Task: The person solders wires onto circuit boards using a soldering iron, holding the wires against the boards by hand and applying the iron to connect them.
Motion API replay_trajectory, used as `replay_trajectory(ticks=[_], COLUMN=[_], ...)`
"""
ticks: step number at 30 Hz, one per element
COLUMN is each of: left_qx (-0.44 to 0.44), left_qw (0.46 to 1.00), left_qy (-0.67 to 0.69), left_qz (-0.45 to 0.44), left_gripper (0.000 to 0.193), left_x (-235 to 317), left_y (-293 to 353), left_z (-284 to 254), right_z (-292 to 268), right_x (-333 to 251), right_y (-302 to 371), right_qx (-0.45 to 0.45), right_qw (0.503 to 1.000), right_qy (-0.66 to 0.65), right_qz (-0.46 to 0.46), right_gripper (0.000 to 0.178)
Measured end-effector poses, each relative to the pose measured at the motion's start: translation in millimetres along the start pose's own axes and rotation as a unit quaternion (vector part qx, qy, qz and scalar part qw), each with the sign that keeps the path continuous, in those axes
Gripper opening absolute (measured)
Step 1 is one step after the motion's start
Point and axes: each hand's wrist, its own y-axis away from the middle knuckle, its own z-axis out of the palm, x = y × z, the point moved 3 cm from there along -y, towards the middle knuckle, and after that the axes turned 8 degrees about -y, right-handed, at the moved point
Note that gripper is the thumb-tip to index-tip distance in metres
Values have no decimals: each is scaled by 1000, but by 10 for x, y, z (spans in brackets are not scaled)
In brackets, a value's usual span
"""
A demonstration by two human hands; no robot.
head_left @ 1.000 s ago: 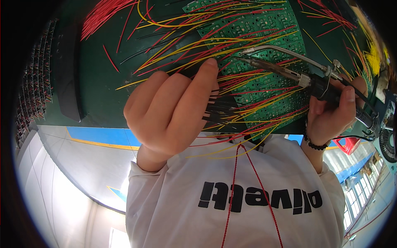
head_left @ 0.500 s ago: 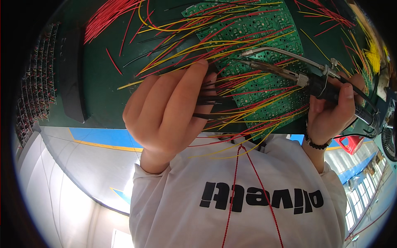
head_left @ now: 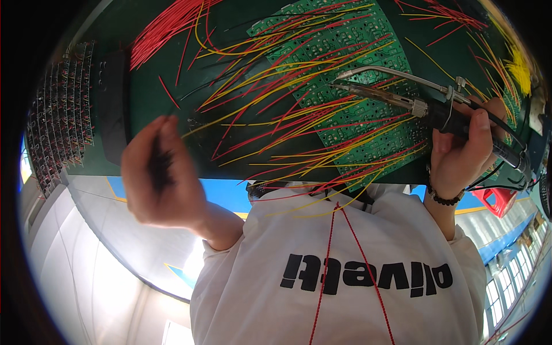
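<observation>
My left hand [head_left: 158, 178], smeared by motion, is closed around a bunch of short black wires [head_left: 161, 164] left of the circuit board panel. In my right hand [head_left: 462, 155] is a soldering iron [head_left: 391, 99] with a curved metal tube [head_left: 397, 72] clamped alongside. Its tip points left over the green circuit board panel [head_left: 382, 60]. Red and yellow wires fan out leftward from the panel in rows, with a few black ones near the far end. Whether the tip touches the panel, I cannot tell.
A pile of red wires [head_left: 164, 31] lies at the far left, near a black bar [head_left: 115, 106]. Rows of small boards [head_left: 63, 109] stand at the left rim. More red wires [head_left: 448, 16] and a yellow bundle [head_left: 520, 75] are at the right. A red plastic object [head_left: 497, 201] sits lower right.
My left hand has moved left, away from the panel's wires, carrying the black wires. The right hand and soldering iron have hardly moved. The view has shifted slightly.
</observation>
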Motion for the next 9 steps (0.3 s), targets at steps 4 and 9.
replay_trajectory(ticks=[4,9], left_qx=[35,-184], left_qw=[994,954], left_qy=[81,182], left_qz=[-57,154], left_gripper=[14,9], left_x=[100,567], left_y=[27,43], left_z=[-119,246], right_z=[-200,-349], right_x=[-28,-23], right_y=[-46,-92], right_qx=[8,28], right_qw=[1000,999], right_qy=[11,26], right_qz=[-18,-35], right_gripper=[20,20])
